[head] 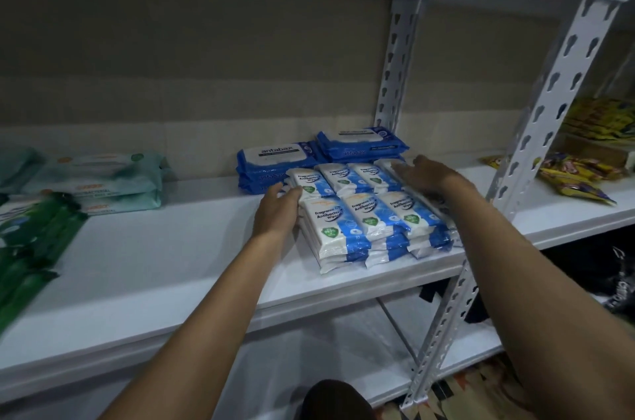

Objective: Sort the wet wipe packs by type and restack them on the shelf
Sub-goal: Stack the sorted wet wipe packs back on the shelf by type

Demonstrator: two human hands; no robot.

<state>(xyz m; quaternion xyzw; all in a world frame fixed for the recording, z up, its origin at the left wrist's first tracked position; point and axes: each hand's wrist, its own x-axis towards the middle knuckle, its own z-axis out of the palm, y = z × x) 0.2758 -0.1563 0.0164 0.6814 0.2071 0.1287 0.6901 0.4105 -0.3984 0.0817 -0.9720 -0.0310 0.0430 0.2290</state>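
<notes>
— Packs first: where do the white-and-blue antibacterial wipe packs (364, 217) sit?

— Between the two hands, stacked several deep in two rows on the white shelf (165, 268), their long axes running away from the person. The block lies straight ahead of both arms, neither clearly nearer.

— And the hands?

— Apart, one on each flank. The left hand (280, 210) presses against the left side of the block, fingers bent around the edge of the upper packs. The right hand (424, 174) lies flat over the far right packs, fingers straight and spread. I judge this a squaring-up squeeze; the coming move depends on both sides pushing inward evenly.

— What lies beyond?

— Just past the fingertips, dark blue Antabax packs (271, 162) in two piles. Well off to the left hand's side, pale green packs (113, 179), then dark green packs (31, 230) at the edge of view. Beyond the right hand, past the slotted upright (536, 131), yellow snack packets (577, 179).
</notes>
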